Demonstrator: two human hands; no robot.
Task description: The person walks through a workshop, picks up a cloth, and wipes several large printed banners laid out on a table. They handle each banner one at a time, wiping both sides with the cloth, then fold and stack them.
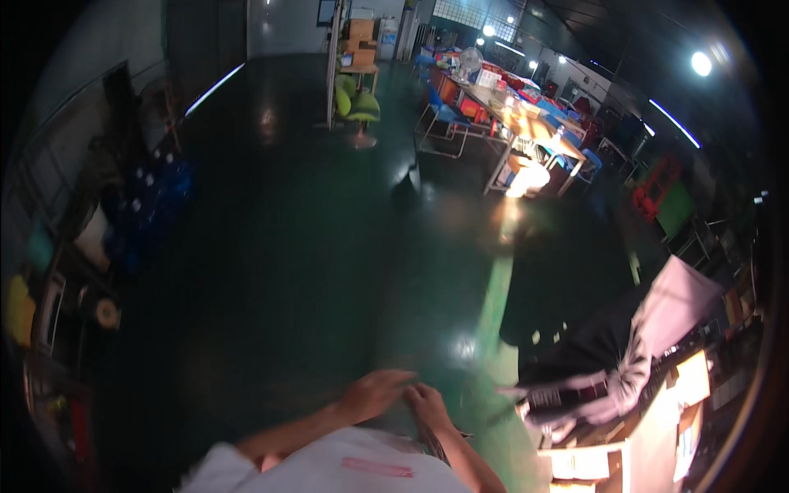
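My left hand (378,396) and my right hand (426,403) are close together in front of my white shirt (353,468), low in the middle of the view. The left hand reaches across toward the right one, its fingers blurred and partly hidden. On the right hand the fingers are curled closed; anything inside them is too small or covered to make out. Beside my right forearm a thin dark object (433,446) shows, its kind unclear.
At lower right a person in a pink top (637,370) bends beside a brightly lit bench (649,435). A cluttered long table (538,131) stands ahead with a blue chair (445,107) and green chair (362,107). Blue plastic-wrapped bundles (152,205) lie left on the green floor (288,246).
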